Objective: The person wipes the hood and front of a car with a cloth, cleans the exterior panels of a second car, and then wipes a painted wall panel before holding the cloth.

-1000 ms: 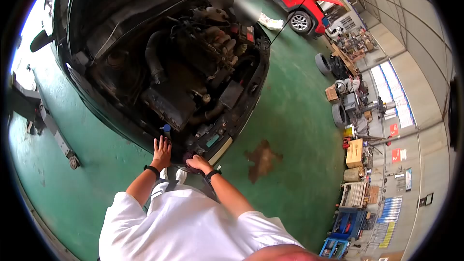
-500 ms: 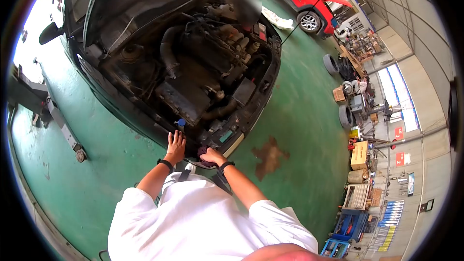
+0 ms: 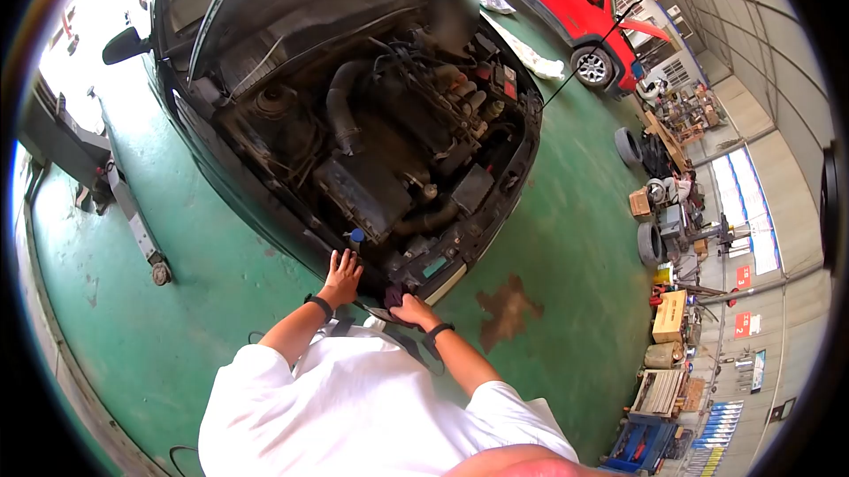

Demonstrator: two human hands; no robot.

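A dark car with its hood up shows its engine bay (image 3: 389, 141) in front of me. My left hand (image 3: 342, 277) lies with fingers spread on the car's front corner, just below a blue cap (image 3: 356, 236). To its right, my right hand (image 3: 412, 310) is closed on a dark cloth (image 3: 393, 297) at the front edge, near the headlight (image 3: 445, 284). A black air box (image 3: 363, 194) sits inside the bay beyond my hands.
A red car (image 3: 575, 13) stands at the top right. A lift arm (image 3: 135, 221) is at the left on the green floor. Tyres (image 3: 650, 244), boxes (image 3: 669, 316) and a blue cart (image 3: 638, 444) line the right wall. A brown stain (image 3: 509, 312) marks the floor.
The view has shifted, so the car and both hands appear further right and lower. My left hand stays spread on the car, and my right hand still holds the dark cloth.
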